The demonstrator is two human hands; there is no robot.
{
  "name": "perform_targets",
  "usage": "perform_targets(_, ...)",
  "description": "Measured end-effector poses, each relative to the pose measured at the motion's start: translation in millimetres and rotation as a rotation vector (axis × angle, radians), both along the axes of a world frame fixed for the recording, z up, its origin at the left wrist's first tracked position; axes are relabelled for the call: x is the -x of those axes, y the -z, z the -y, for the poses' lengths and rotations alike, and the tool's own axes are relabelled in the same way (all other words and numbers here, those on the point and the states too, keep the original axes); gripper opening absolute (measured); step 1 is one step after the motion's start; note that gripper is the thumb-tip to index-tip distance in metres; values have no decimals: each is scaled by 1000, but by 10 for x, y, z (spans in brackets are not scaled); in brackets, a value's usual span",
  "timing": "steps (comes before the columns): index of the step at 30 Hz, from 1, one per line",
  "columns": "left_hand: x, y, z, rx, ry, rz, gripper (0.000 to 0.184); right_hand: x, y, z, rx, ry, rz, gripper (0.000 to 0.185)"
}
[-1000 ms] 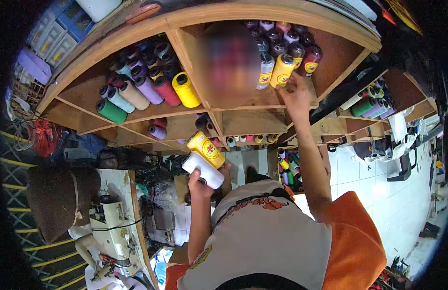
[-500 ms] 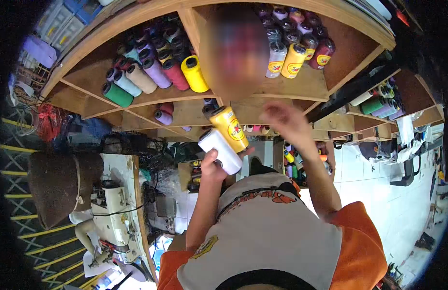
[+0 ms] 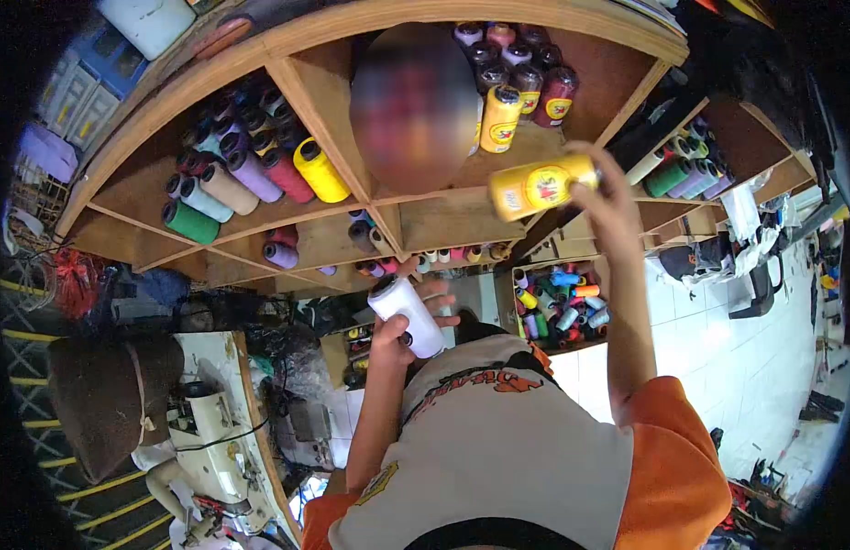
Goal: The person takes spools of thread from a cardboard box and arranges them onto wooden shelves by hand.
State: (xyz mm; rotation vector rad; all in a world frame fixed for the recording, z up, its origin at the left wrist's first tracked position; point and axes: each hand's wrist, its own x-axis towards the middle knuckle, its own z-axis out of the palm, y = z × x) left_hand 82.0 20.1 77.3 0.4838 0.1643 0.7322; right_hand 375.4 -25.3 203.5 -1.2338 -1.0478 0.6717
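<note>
My left hand [image 3: 391,343] is closed around a white thread spool [image 3: 408,313], held tilted in front of my chest. Off to the right and higher up, my right hand [image 3: 614,200] grips a yellow thread spool [image 3: 526,189] by one end. That spool lies nearly level, its round label showing, just in front of a wooden shelf [image 3: 416,203]. Behind it on the shelf stands a lighter yellow spool [image 3: 501,119], next to a dark red spool [image 3: 555,95] and several dark ones. A blurred patch hides part of this compartment.
Several coloured spools, among them a bright yellow one [image 3: 320,170] and a green one [image 3: 190,222], fill the left compartment. Below, a box of mixed spools [image 3: 562,307] stands near the tiled floor [image 3: 682,357]. A sewing machine [image 3: 209,440] is at lower left.
My right hand has taken the yellow spool, which was beside the white one at my left hand, and carried it up and right. The white spool stays in my left hand.
</note>
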Motion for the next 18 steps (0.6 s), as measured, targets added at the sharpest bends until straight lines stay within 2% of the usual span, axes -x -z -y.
perform_targets(2,32,38,49,24,-43,-49,93,-286,-220,-88,-31,103,343,50)
perform_targets(3,35,47,61,35,-64,-75,93,-383,-366,-122,75,170,577,51)
perform_targets(5,33,44,71,42,-75,-80,88,-411,-578,-283,130,182,814,50)
perform_targets(8,21,39,89,34,-114,-85,85,-521,-543,-616,219,126,1023,50)
perform_targets(11,51,100,98,14,-150,-90,82,-711,-340,-914,190,66,1167,50)
perform_targets(15,57,90,115,-5,-200,-108,78,-803,-196,-1048,151,-19,1120,51)
perform_targets(16,53,70,117,-17,-204,-98,77,-811,-201,-1054,254,-45,1058,54)
perform_targets(18,46,17,119,-22,-215,-122,75,-882,-153,-1065,149,-105,988,56)
